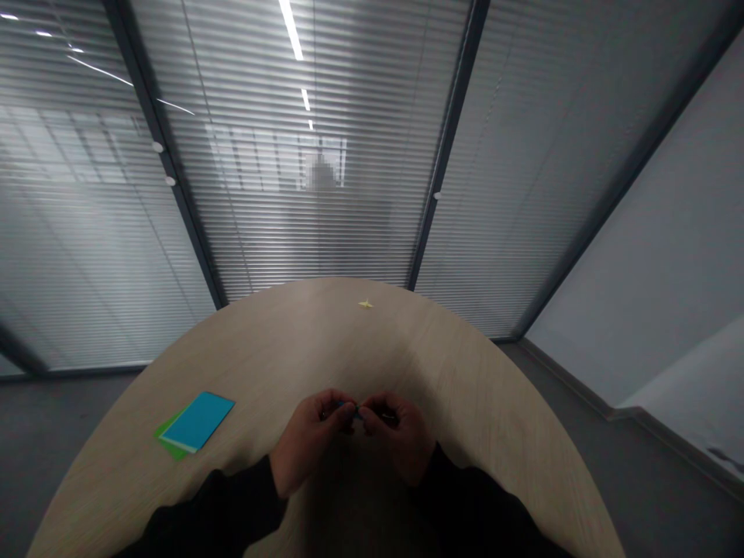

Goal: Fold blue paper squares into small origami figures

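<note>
Surface (494, 411), round, wood-grain: pinched piece could slip

Left hand (311, 438) and right hand (404, 438) closed fingertip to fingertip above the near half, gripping a tiny dark-blue piece (356, 412) between them. Judged risk: uneven pull could bend it, a loosened pinch drop it. In the way: the fingers themselves, masking most of it; misalignment might go unseen. Blue sheet (201, 418) over green sheet (173, 450), well off left. Yellow star-like scrap (366, 304) near far edge.
</note>
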Available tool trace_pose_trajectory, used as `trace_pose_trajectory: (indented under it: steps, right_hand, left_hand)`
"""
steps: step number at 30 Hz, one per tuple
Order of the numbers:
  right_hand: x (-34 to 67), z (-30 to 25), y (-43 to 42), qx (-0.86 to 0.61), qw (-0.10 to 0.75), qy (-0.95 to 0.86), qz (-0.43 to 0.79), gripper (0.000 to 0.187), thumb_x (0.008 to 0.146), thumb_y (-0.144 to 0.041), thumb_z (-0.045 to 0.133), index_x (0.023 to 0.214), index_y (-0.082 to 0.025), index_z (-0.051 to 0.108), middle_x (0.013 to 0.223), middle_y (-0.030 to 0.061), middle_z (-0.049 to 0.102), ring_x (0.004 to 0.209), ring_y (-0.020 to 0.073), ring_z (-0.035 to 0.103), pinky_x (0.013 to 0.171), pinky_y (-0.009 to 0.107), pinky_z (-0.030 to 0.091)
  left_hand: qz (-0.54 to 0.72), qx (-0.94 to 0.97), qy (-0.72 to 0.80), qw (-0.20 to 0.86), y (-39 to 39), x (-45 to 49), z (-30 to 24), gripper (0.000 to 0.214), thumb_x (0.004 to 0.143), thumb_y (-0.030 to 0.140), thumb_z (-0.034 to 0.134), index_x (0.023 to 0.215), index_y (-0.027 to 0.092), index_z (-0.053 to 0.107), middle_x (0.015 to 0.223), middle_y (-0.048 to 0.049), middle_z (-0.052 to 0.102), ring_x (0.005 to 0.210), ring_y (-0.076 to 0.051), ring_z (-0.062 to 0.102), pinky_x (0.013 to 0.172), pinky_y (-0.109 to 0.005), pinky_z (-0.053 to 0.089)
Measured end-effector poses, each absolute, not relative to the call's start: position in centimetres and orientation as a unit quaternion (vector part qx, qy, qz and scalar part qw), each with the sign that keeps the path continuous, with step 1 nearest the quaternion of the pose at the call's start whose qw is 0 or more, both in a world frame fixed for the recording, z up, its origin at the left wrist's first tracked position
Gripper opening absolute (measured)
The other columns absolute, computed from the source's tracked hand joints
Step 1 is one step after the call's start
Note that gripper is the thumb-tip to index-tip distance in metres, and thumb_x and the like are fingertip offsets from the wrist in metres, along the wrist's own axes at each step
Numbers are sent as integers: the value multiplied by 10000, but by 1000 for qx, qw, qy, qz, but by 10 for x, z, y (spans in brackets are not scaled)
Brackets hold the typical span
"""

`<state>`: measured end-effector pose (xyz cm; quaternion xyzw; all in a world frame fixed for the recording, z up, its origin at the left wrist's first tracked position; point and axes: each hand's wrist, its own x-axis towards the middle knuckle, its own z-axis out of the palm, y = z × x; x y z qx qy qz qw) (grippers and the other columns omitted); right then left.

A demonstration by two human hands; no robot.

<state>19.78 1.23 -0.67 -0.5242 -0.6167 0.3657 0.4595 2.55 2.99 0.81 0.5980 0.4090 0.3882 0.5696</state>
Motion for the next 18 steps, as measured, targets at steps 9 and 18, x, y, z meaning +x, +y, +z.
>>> trace_pose_trajectory:
  steps: [9,18]
  right_hand:
    - [199,-6,12,-505,446,-631,383,283,876,-385,540,867,-147,693,777,66,704,701,185,668,650,290,525]
    - [198,-6,11,-540,427,-644,333,213,832,-345,607,811,-156,702,731,50,699,653,175,647,591,266,484]
  left_hand:
    - [361,671,448,468,29,27,9,249,862,381,543,822,152,631,708,-44,652,667,-192,583,619,-292,435]
    - [363,671,459,455,29,27,7,200,851,337,544,817,158,628,721,-50,652,687,-203,586,632,-302,445]
